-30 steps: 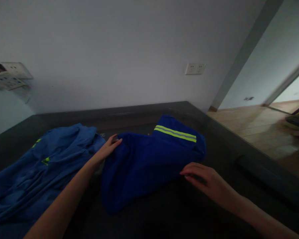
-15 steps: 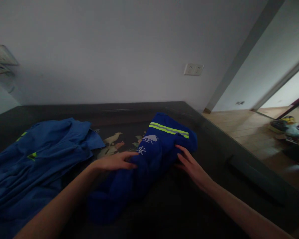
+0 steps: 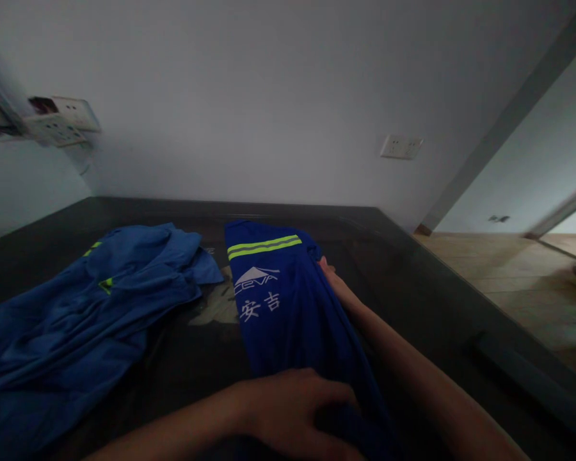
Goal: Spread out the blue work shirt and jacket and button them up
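On my feed, the striped blue garment [image 3: 292, 330] lies on the counter [image 3: 413, 288], my left hand [image 3: 295, 404] spread over its near end; my right hand [image 3: 330, 270] meets its right edge, grip unclear. Uneven pulling could bunch the loose cloth.

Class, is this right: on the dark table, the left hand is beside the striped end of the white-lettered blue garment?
Wrong hand: the head view shows the right hand beside the striped end of the white-lettered blue garment, on the dark table.
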The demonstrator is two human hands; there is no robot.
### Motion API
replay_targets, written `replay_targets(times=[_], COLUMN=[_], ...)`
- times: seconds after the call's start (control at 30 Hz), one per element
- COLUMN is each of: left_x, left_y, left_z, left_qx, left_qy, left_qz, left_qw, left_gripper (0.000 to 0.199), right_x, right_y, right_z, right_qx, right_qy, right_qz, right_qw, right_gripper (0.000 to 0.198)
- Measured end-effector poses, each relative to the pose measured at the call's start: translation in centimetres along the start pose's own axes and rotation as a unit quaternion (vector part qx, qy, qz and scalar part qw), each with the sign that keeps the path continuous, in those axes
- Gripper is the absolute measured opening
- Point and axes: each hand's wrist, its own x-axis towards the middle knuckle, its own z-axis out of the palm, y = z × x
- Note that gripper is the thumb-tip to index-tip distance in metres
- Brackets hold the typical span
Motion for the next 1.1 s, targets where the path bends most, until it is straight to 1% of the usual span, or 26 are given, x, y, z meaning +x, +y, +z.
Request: replay_targets(times=[0.07, 0.1, 0.13, 0.2, 0.27, 0.33, 0.4, 0.43, 0.5, 0.6, 0.7, 0.77, 0.8, 0.87, 0.97, 1.03, 1.1], left_x=[0.1, 0.2, 0.4, 0.8, 1.1, 1.2, 1.1, 1.0, 1.0, 1.1, 1.4, 1.5, 1.5, 1.5, 1.4, 1.3, 1.1], left_y=[-0.6, -1.2, -2.0, -3.8, -5.6, -6.7, -6.9, -6.8, -6.6, -6.9, -8.0, -8.5, -8.6, -8.6, -8.2, -7.9, -7.8], left_z=[-0.9, -1.5, -2.2, -3.6, -4.9, -5.9, -6.4, -6.5, -6.4, -5.9, -5.4, -5.4, -5.4, -5.7, -6.2, -6.6, -7.2], left_qx=[-0.014, -0.03, -0.045, -0.078, -0.123, -0.178, -0.239, -0.264, -0.298, -0.301, -0.307, -0.344, -0.37, -0.428, -0.517, -0.553, -0.57], left_qy=[0.021, 0.049, 0.089, 0.191, 0.296, 0.385, 0.444, 0.46, 0.47, 0.47, 0.468, 0.464, 0.464, 0.469, 0.469, 0.473, 0.49], left_qz=[0.037, 0.047, 0.044, 0.007, -0.024, -0.029, -0.028, -0.031, -0.048, -0.083, -0.08, -0.071, -0.067, -0.062, -0.051, -0.043, -0.042], left_qw=[0.999, 0.997, 0.994, 0.978, 0.947, 0.905, 0.863, 0.847, 0.83, 0.825, 0.825, 0.813, 0.802, 0.77, 0.714, 0.684, 0.658], left_gripper=[0.044, 0.043, 0.044, 0.044, 0.038, 0.034, 0.037, 0.04, 0.045, 0.046, 0.037, 0.031, 0.028, 0.023, 0.02, 0.02, 0.019], right_x=[0.5, 0.6, 0.7, 0.6, 0.3, -0.2, -0.9, -1.3, -2.3, -3.7, -4.5, -4.5, -4.4, -4.0, -3.0, -2.2, -1.3], right_y=[0.0, 0.2, 0.3, 0.5, 0.5, 0.0, -0.9, -1.3, -2.0, -2.1, -1.5, -1.1, -1.0, -0.7, -0.4, 0.0, 0.5], right_z=[-0.5, -0.8, -1.1, -1.4, -1.4, -1.1, -0.5, 0.0, 1.0, 2.8, 4.1, 4.3, 4.2, 3.9, 3.3, 2.7, 1.6], right_qx=[0.026, 0.033, 0.029, 0.004, -0.032, -0.08, -0.126, -0.144, -0.175, -0.226, -0.252, -0.234, -0.213, -0.154, -0.081, -0.056, -0.04], right_qy=[-0.002, -0.005, -0.008, -0.007, 0.005, 0.029, 0.044, 0.034, -0.015, -0.089, -0.112, -0.118, -0.12, -0.101, -0.022, 0.033, 0.073], right_qz=[0.03, 0.037, 0.032, 0.009, -0.031, -0.088, -0.147, -0.171, -0.202, -0.215, -0.21, -0.21, -0.206, -0.188, -0.153, -0.136, -0.123], right_qw=[0.999, 0.999, 0.999, 1.0, 0.999, 0.992, 0.98, 0.974, 0.963, 0.946, 0.938, 0.942, 0.948, 0.965, 0.985, 0.989, 0.989], right_gripper=[0.067, 0.061, 0.054, 0.04, 0.03, 0.024, 0.019, 0.017, 0.015, 0.016, 0.017, 0.021, 0.022, 0.021, 0.021, 0.022, 0.025])
